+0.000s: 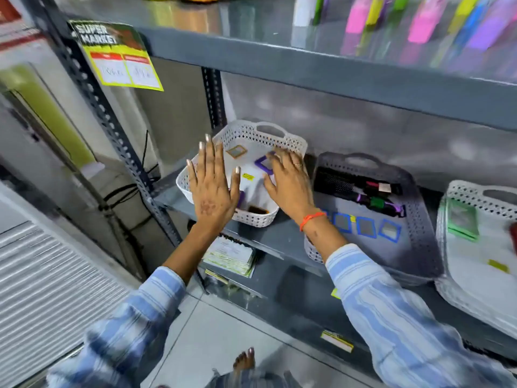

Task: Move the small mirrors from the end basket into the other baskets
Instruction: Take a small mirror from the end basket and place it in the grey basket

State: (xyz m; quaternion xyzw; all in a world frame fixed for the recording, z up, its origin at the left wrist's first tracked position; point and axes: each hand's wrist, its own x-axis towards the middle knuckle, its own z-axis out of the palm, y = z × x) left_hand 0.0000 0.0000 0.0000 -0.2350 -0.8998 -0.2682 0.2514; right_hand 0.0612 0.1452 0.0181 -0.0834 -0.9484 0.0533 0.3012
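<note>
A white end basket (282, 141) stands at the left end of the grey shelf. Inside lie an orange-framed mirror (237, 151), a purple-framed mirror (264, 163) and a dark-framed mirror (258, 210) near the front wall. My left hand (213, 189) hovers flat over the basket's left side, fingers spread, holding nothing. My right hand (289, 182) reaches into the right side, fingertips at the purple-framed mirror; a grip is not visible. To the right, a grey basket (419, 219) holds three blue-framed mirrors (366, 226) and dark combs. A further white basket (470, 191) holds a green-framed mirror (461, 219).
The upper shelf (307, 60) overhangs the baskets and carries colourful bottles. A perforated steel upright (112, 130) with a yellow price sign (120, 57) stands left of the end basket. A lower shelf holds packets (230, 254). Cables hang behind the upright.
</note>
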